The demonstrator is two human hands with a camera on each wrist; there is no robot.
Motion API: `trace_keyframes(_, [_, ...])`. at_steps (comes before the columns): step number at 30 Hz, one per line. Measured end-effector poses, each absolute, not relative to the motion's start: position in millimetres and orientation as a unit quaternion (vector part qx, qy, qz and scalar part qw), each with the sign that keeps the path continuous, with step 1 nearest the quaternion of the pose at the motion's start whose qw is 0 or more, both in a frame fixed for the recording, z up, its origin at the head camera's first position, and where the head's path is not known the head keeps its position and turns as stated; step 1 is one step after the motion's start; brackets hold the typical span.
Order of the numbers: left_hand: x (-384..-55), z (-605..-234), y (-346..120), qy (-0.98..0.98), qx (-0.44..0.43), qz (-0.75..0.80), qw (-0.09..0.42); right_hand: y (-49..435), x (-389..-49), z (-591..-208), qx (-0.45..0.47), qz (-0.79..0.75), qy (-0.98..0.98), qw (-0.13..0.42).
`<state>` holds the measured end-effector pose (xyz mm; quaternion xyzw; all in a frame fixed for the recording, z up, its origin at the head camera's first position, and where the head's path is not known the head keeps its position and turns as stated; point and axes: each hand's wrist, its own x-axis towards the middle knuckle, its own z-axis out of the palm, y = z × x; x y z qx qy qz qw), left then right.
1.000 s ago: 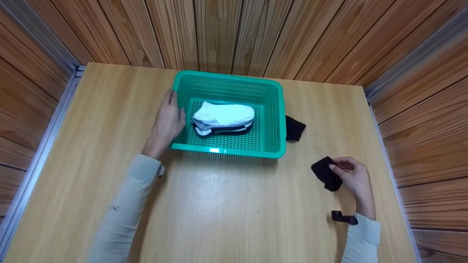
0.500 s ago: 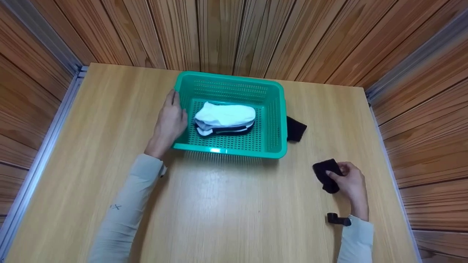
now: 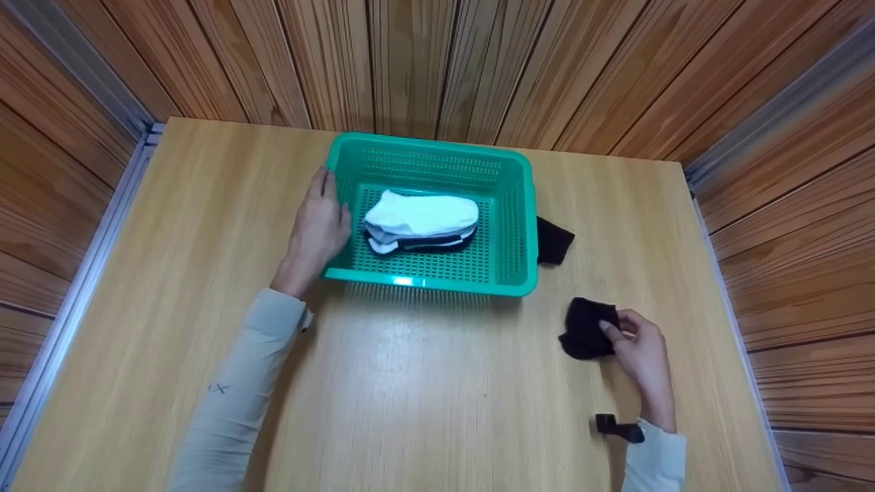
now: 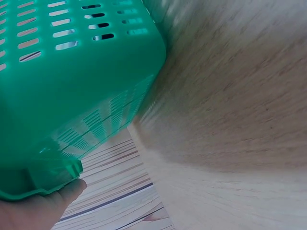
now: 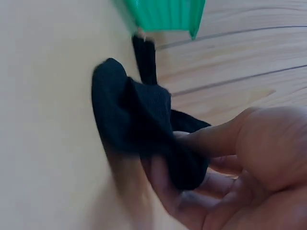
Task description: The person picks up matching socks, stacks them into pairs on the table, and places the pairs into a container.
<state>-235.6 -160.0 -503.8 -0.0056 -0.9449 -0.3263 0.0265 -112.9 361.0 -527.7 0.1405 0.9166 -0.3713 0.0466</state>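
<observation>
A green plastic basket (image 3: 506,225) stands near the back of the table. Inside it lies a small stack of folded socks (image 3: 420,215), white on top with grey and dark ones below. My left hand (image 3: 313,229) holds the basket's left rim; in the left wrist view, part of that hand (image 4: 53,203) shows under the rim. To the right, my right hand (image 3: 642,348) pinches a black sock (image 3: 588,329) between thumb and fingers, just above the table. In the right wrist view the sock (image 5: 129,115) hangs bent from the fingers.
Another black piece of cloth (image 3: 554,241) pokes out beside the basket's right side, partly hidden by it. Wood-plank walls (image 3: 403,61) border the table (image 3: 410,410) at the back and sides. A black wrist strap piece (image 3: 618,428) sits at the right cuff.
My right hand has moved a little left and toward the front edge with the black sock, which has turned in the grip. The left hand and basket have hardly moved.
</observation>
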Motion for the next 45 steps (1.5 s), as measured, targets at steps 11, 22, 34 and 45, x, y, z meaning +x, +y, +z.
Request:
trace_keyframes(11, [-236.7,-503.8,-158.4,-0.946,-0.003,-0.325,0.024,310.3,-98.6,-521.5,0.136,-0.516,0.844,0.054])
trace_keyframes(22, [-238.1,-502.1,-159.6,-0.940,0.013,-0.341,0.009,268.8,-88.0,-524.5,0.118,-0.639,0.757,0.074])
trace_keyframes(34, [-201.6,-490.5,-142.9,-0.900,-0.055,-0.336,0.270,241.7,-78.6,-529.0,0.064,-0.676,0.716,0.161])
trace_keyframes(45, [-108.7,-489.6,-91.8,-0.870,-0.223,-0.391,0.201,222.1,-76.8,-528.8,0.053,-0.672,0.712,0.197])
